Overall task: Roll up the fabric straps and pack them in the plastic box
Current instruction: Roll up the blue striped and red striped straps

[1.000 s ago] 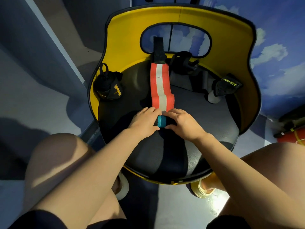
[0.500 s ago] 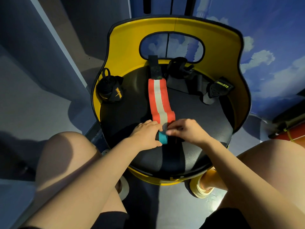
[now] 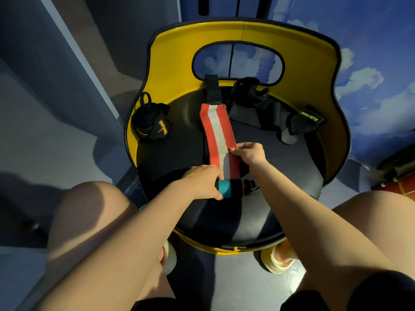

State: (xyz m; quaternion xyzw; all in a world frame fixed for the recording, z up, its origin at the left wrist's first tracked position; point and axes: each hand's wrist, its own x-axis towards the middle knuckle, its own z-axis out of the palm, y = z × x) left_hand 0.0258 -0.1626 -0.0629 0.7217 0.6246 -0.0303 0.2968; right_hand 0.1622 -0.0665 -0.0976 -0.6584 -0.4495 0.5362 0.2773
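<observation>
Orange-and-grey woven fabric strap (image 3: 219,133) lies stretched flat down the middle of the black chair seat (image 3: 292,171), its far end finishing in a black tab near the yellow backrest (image 3: 170,55). It looks soft, light and floppy, so my guess is it only rolls tight if the coil is pinched at both edges and the loose length kept straight. Left hand (image 3: 202,181) is clamped round the rolled near end (image 3: 226,190), teal and black showing. Right hand (image 3: 248,151) pinches the strap's right edge farther up, fingers nearly closed, seemingly squaring it. Other black straps sit at the seat's back. No plastic box is visible.
</observation>
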